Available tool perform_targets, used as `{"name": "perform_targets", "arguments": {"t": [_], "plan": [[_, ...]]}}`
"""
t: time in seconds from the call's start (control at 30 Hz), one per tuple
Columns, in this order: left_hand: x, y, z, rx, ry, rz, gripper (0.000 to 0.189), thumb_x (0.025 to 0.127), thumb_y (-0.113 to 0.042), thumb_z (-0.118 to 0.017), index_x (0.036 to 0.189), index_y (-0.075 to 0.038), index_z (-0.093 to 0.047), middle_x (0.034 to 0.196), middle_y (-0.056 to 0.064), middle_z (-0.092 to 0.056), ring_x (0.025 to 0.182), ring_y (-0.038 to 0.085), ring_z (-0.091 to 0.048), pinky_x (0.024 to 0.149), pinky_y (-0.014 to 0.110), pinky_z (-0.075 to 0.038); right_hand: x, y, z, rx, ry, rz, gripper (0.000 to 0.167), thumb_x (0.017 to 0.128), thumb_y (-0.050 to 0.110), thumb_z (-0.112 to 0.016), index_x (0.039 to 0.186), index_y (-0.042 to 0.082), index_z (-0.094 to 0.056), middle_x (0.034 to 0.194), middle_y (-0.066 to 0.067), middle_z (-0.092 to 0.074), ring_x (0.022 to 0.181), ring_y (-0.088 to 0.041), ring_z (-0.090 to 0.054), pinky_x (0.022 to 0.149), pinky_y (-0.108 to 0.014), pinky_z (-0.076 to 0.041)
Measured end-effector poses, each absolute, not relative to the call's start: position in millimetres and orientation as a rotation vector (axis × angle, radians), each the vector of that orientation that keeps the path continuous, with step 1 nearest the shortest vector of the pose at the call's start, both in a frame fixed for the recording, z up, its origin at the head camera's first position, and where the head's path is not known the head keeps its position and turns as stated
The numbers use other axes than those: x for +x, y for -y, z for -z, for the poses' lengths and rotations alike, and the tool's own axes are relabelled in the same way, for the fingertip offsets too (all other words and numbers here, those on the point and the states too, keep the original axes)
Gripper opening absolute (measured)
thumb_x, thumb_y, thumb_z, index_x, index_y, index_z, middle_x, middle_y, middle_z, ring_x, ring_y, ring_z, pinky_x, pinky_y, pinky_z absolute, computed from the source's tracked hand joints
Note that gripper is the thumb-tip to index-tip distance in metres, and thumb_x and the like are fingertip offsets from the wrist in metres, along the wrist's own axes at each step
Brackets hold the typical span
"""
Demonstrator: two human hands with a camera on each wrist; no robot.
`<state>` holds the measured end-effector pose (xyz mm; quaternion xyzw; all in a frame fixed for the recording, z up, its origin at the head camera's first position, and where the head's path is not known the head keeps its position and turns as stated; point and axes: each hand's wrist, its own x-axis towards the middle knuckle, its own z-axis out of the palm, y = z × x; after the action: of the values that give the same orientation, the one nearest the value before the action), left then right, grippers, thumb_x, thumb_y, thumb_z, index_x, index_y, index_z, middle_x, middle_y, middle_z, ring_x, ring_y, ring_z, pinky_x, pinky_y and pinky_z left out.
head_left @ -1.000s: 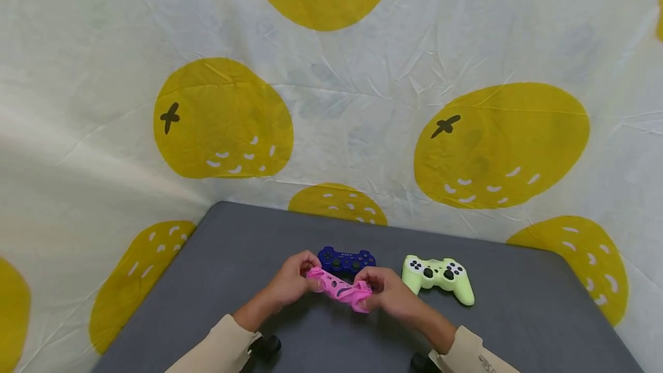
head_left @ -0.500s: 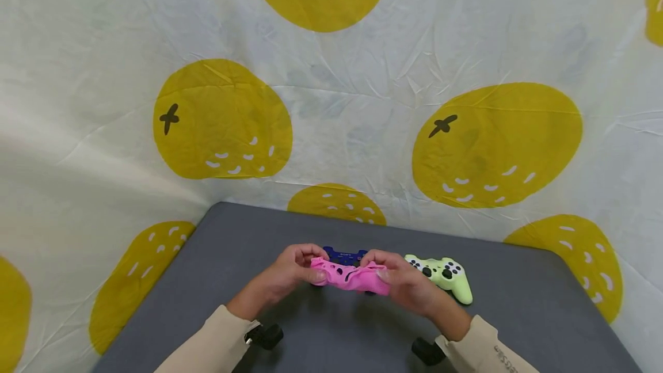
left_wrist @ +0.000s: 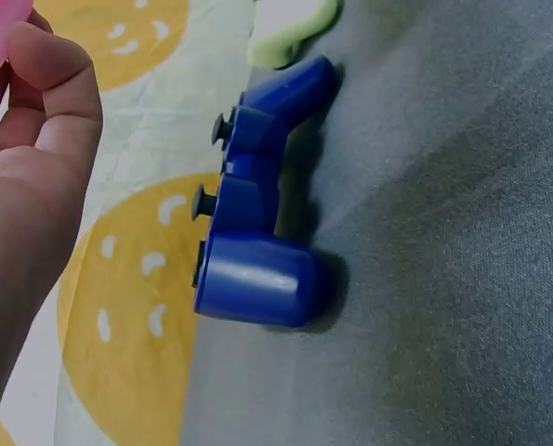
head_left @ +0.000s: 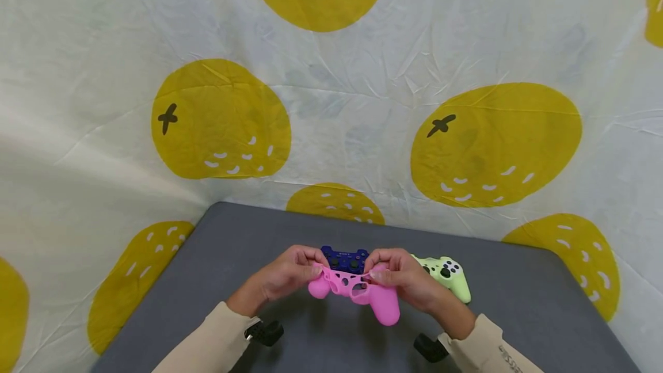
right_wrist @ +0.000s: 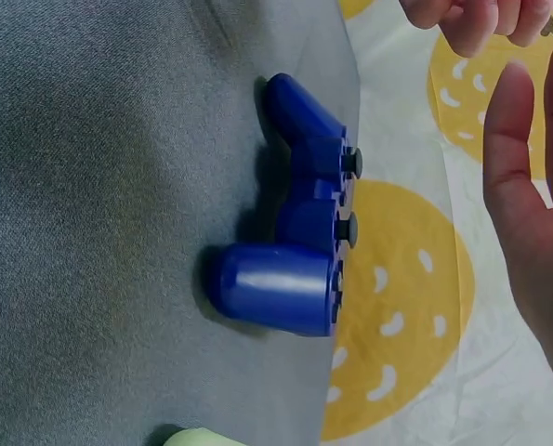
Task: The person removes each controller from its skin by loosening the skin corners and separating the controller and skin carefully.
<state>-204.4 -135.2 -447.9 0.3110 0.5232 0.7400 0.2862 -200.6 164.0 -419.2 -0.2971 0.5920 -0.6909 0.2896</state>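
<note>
A pink silicone controller cover (head_left: 361,290) hangs limp between both hands, with its cut-out holes showing and its two grip pockets drooping. My left hand (head_left: 290,272) pinches its upper left edge between thumb and fingers. At the upper right edge my right hand (head_left: 409,281) pinches it the same way. Just behind the hands a dark blue game controller (head_left: 346,260) lies on the table, buttons up. In the left wrist view the blue controller (left_wrist: 257,195) shows from its side, and the pink cover (left_wrist: 2,28) only at the corner.
A pale green game controller (head_left: 452,276) lies right of the blue one, partly hidden behind my right hand. Both rest on a grey table (head_left: 248,229). A white cloth with yellow fruit print (head_left: 352,131) hangs behind the table's far edge.
The pink cover was bunched up between my hands; now it hangs unfolded with its grip pockets down. My right hand has moved to the right, in front of the green controller.
</note>
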Motion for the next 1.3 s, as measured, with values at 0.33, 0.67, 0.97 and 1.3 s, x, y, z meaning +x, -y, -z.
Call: {"name": "perform_targets", "arguments": {"t": [0.33, 0.67, 0.97, 1.3], "plan": [[-203.0, 129.5, 438.8, 0.862, -1.28, -1.971, 0.014, 0.103, -0.018, -0.054, 0.105, -0.016, -0.068, 0.09, -0.011, -0.071, 0.078, 0.002, -0.064, 0.074, 0.019, -0.055, -198.1, -163.2, 413.2, -0.789, -1.535, 1.866, 0.024, 0.105, 0.01, -0.046, 0.115, 0.016, -0.067, 0.103, 0.007, -0.069, 0.093, -0.005, -0.069, 0.081, -0.021, -0.057], [-202.1, 124.8, 440.5, 0.805, -1.207, -2.021, 0.015, 0.105, -0.016, -0.046, 0.112, -0.017, -0.059, 0.1, -0.006, -0.065, 0.095, 0.009, -0.062, 0.086, 0.023, -0.052, -196.1, -161.5, 418.1, -0.761, -1.655, 1.877, 0.023, 0.108, 0.013, -0.043, 0.117, 0.015, -0.064, 0.101, 0.009, -0.065, 0.092, -0.004, -0.065, 0.078, -0.02, -0.055], [-201.5, 123.3, 443.6, 0.698, -1.291, -2.045, 0.022, 0.108, -0.014, -0.045, 0.112, -0.017, -0.067, 0.109, -0.005, -0.067, 0.102, 0.011, -0.062, 0.091, 0.026, -0.055, -194.2, -161.4, 416.7, -0.739, -1.641, 1.862, 0.024, 0.109, 0.014, -0.043, 0.123, 0.014, -0.063, 0.102, 0.008, -0.067, 0.096, -0.005, -0.063, 0.076, -0.02, -0.057], [-200.2, 118.1, 448.9, 0.584, -1.411, -2.131, 0.014, 0.108, -0.02, -0.056, 0.105, -0.015, -0.069, 0.094, -0.005, -0.069, 0.081, 0.004, -0.066, 0.077, 0.019, -0.06, -191.5, -161.5, 418.8, -0.738, -1.593, 1.915, 0.025, 0.106, 0.007, -0.045, 0.124, 0.011, -0.062, 0.105, 0.007, -0.069, 0.098, -0.005, -0.066, 0.081, -0.021, -0.058]]}}
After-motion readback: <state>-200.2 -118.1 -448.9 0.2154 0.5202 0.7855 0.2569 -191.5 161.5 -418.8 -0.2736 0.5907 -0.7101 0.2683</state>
